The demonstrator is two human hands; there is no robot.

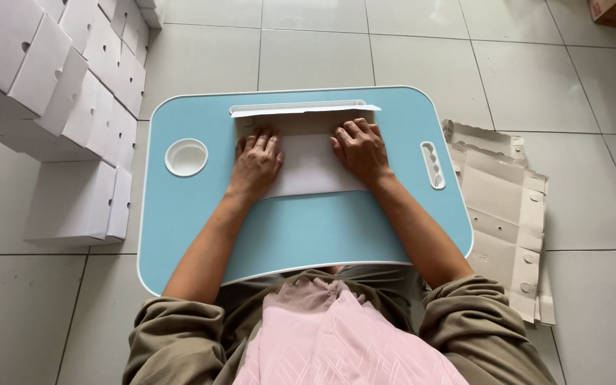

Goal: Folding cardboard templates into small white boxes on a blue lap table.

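To the far left of the blue lap table (201, 235), many folded white cardboard boxes (73, 93) stand stacked on the grey tiled floor (536, 64); their exact number cannot be told, but there are more than ten. They are smooth, square-edged, and several have a small half-round notch.

The lap table is one piece, with rounded corners, a matte blue top and a thin white rim. In the left part of the table there is one round white cup recess (186, 157). Along the far edge of the table there is one long white slot (297, 108).

At the middle of the table, just under the slot, lies one flat cardboard sheet (308, 167), pale grey-white and partly folded. Its long axis runs from left to right, parallel to the far edge of the table, and its folded flap points away from the person.

Two bare hands rest on this sheet. The left hand (256, 162) lies flat on the left part of it, fingers a little spread and pressed down. The right hand (360, 151) lies flat on the right part, fingers close together and slightly bent, also pressed down.

In the right part of the table there is one white oval handle cut-out (433, 165).

To the right of the table, one pile of flat unfolded beige cardboard blanks (504, 214) lies on the floor, with small punched holes and tabs.
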